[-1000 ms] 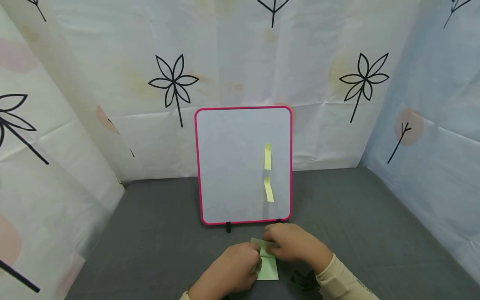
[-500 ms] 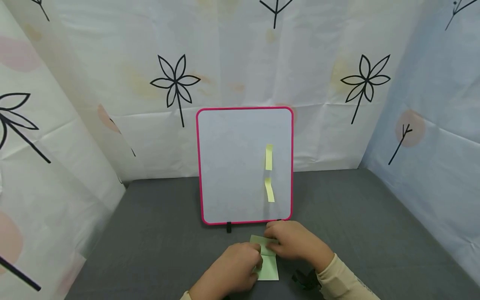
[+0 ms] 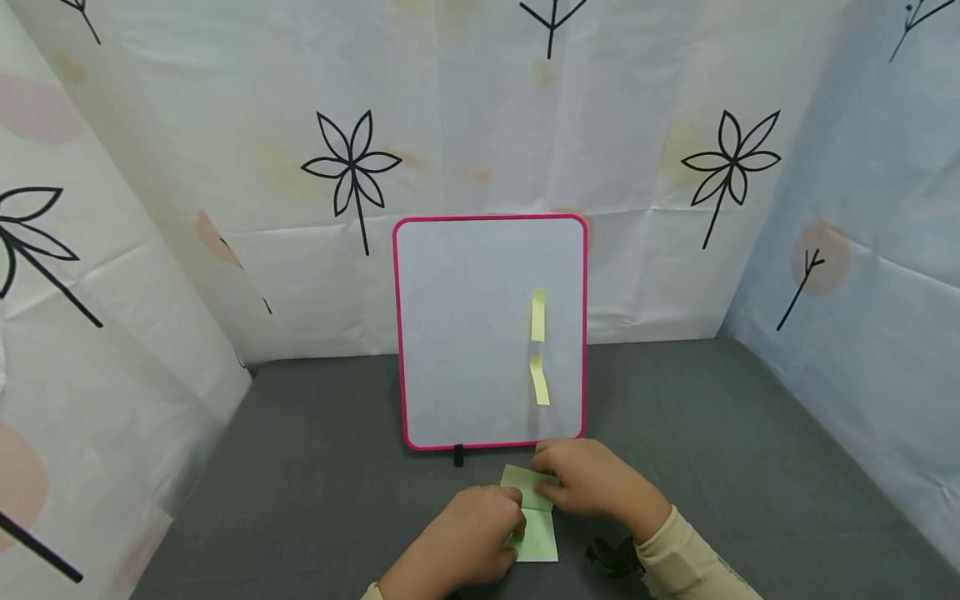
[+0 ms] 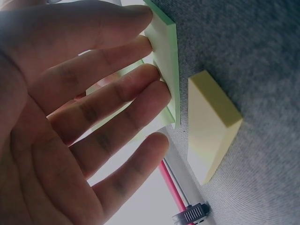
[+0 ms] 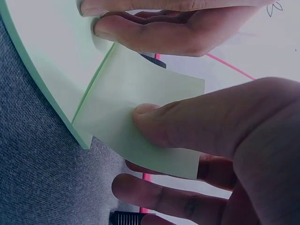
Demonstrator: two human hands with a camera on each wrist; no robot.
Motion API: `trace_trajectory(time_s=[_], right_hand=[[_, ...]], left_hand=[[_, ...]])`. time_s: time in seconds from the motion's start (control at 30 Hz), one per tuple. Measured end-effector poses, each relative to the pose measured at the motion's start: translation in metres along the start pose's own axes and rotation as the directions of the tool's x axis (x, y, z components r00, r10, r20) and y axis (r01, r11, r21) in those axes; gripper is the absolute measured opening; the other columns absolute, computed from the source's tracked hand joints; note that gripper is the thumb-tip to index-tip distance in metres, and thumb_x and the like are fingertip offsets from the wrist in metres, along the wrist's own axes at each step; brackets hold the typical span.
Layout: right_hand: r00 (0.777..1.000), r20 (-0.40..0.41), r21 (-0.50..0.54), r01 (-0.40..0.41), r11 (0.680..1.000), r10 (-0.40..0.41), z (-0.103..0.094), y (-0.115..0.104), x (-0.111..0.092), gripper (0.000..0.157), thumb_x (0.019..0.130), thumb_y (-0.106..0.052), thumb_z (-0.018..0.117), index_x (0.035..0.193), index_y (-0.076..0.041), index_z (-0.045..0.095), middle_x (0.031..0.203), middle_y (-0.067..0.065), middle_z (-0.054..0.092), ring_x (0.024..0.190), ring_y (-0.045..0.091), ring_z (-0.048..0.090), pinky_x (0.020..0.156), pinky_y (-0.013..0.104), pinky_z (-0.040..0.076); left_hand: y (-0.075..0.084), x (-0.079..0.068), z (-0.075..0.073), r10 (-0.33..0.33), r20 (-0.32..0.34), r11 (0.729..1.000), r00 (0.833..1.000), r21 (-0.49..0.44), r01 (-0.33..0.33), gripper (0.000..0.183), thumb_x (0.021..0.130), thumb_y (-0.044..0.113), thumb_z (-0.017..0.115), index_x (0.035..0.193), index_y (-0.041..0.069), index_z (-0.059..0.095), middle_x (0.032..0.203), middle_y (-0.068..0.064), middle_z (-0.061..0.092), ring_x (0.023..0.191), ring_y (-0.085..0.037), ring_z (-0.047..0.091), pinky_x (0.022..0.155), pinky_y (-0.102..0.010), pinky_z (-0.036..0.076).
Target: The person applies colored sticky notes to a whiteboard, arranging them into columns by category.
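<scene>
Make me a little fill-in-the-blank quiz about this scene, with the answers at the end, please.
The whiteboard has a ____ frame.
Stuck on it are ____ yellow strips.
The person's ____ grip pinches the lifted green sheet.
In the left wrist view, a ____ block lies beside the green pad.

Missing words: pink; two; right; yellow.
</scene>
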State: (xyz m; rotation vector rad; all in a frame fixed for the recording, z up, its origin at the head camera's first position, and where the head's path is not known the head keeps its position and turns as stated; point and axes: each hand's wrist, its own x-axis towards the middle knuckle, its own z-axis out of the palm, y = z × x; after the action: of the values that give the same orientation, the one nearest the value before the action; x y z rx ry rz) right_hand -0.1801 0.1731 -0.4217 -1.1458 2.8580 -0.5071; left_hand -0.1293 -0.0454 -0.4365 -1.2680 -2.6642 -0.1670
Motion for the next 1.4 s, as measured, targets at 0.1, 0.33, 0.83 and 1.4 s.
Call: trace_trajectory(time_s=[0.1,0.33,0.83,1.4], right_hand=[[1.000,-0.004,0.008,-0.004,1.000,0.004,-0.001,0.000,0.000,0.040,0.093,-0.011,0.076,0.068,-0.025,0.049,0.073,-0.014,0.044,0.061,-0.002,0.031,0.054,0.019,0.031],[1.000,-0.022,-0.008,0.002,1.000,-0.003,-0.003,0.000,-0.002,0.042,0.093,-0.012,0.078,0.067,-0.024,0.046,0.072,-0.013,0.042,0.061,-0.002,0.028,0.055,0.018,0.028],[0.999,-0.050,-0.034,0.005,0.999,-0.007,-0.007,0.000,-0.002,0.041,0.092,-0.013,0.080,0.068,-0.024,0.048,0.072,-0.014,0.040,0.062,-0.002,0.028,0.055,0.018,0.028],[0.969,-0.248,-0.077,-0.010,0.997,-0.010,-0.021,0.005,-0.008,0.042,0.092,-0.012,0.082,0.071,-0.023,0.047,0.072,-0.013,0.037,0.061,-0.003,0.026,0.056,0.018,0.029]], left_hand=[[0.000,0.000,0.000,-0.003,0.003,1.000,1.000,-0.014,0.003,0.019,0.067,0.015,0.084,0.065,0.027,0.069,0.069,0.015,0.046,0.056,-0.003,0.037,0.052,-0.017,0.023],[0.001,0.000,-0.001,-0.005,0.006,1.000,1.000,-0.023,0.005,0.018,0.068,0.014,0.084,0.066,0.027,0.071,0.070,0.015,0.047,0.056,-0.003,0.038,0.052,-0.017,0.024],[0.000,0.002,0.001,-0.002,0.006,1.000,1.000,-0.023,0.002,0.018,0.068,0.015,0.085,0.067,0.027,0.072,0.071,0.016,0.050,0.056,-0.003,0.041,0.052,-0.017,0.026],[0.000,0.001,0.002,0.010,-0.011,1.000,1.000,0.001,-0.010,0.023,0.067,0.013,0.084,0.063,0.027,0.066,0.067,0.014,0.045,0.054,-0.003,0.032,0.052,-0.018,0.022]])
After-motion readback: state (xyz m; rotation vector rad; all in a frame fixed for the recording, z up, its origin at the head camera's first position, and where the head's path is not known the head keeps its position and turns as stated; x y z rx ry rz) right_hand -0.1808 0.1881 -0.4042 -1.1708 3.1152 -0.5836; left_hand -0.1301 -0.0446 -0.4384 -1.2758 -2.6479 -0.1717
